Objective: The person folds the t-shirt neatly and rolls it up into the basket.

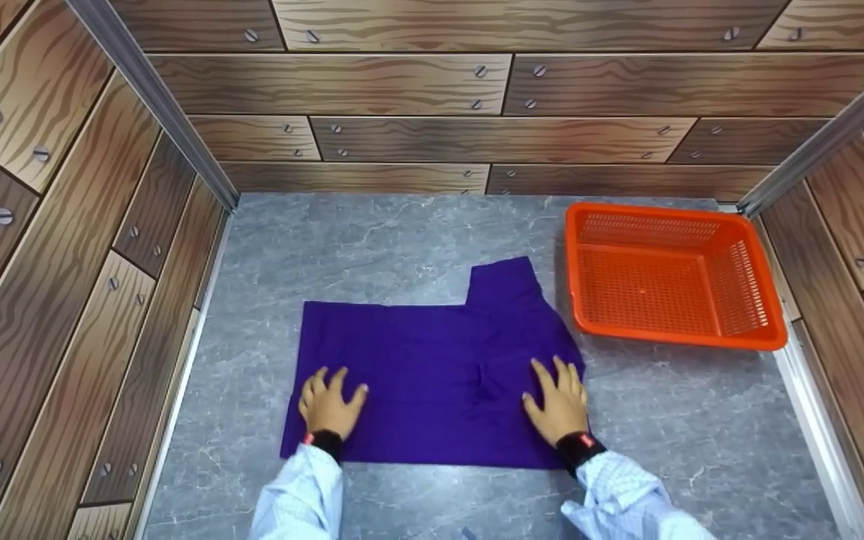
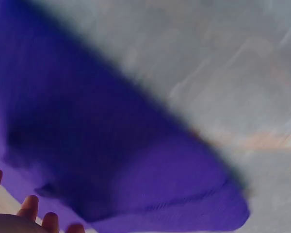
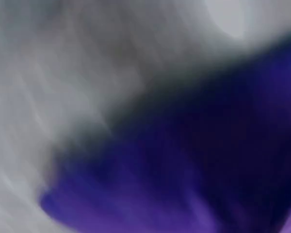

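A purple short-sleeved shirt (image 1: 409, 367) lies sideways on the grey surface, its hem end to the left and one sleeve (image 1: 505, 279) pointing away at the upper right. My left hand (image 1: 331, 409) is over the hem end, fingers spread. At the shoulder end, my right hand (image 1: 561, 405) hovers close over or rests on the cloth with its fingers spread too. Small wrinkles show in the fabric just left of the right hand. In the left wrist view, fingertips (image 2: 29, 206) appear beside the purple cloth (image 2: 136, 179). The right wrist view is blurred and holds only purple cloth (image 3: 150, 184) and grey surface.
An orange perforated plastic basket (image 1: 642, 291) stands at the right, beyond the right hand and close to the shirt's shoulder. Wood-patterned panels (image 1: 409, 139) wall in the back and both sides of the grey marbled surface (image 1: 372, 247).
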{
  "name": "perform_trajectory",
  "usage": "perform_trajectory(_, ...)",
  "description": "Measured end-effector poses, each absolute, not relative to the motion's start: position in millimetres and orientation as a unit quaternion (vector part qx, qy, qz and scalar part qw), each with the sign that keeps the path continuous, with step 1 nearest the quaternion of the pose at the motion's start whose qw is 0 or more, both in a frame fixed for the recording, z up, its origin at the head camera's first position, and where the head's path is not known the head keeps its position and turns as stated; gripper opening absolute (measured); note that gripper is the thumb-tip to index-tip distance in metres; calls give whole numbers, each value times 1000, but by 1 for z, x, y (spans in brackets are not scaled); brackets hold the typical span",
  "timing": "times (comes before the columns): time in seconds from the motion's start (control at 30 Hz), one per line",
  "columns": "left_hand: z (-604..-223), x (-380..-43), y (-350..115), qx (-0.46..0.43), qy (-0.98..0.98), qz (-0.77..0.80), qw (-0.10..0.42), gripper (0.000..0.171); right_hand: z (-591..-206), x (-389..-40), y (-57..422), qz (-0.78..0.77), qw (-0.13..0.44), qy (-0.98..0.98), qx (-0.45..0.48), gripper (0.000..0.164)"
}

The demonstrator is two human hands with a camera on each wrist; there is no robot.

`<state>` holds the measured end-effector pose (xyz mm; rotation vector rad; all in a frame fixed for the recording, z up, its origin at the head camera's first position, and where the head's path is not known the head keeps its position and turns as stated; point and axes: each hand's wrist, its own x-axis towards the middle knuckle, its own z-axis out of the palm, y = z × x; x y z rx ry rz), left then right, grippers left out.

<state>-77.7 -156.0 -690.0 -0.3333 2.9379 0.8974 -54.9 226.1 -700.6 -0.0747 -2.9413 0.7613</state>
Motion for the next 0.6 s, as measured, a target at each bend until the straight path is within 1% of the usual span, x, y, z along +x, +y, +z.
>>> perform_trajectory(0.13,-676,-102,-169,-138,938,318,27,50,-685,-84,232,236,60,-968,-67,57)
perform_trajectory(0.27,-667,-120,-178,-159,927,338,29,48,-667,-112,236,197,50,-973,-107,49)
perform_trajectory(0.4,-662,-130,-184,-180,919,348,45,49,-657,-132,235,210,8,-974,-88,45)
perform_trajectory(0.6,-663,-139,-187,-188,913,353,81,51,-661,-141,237,249,-66,-965,-42,49)
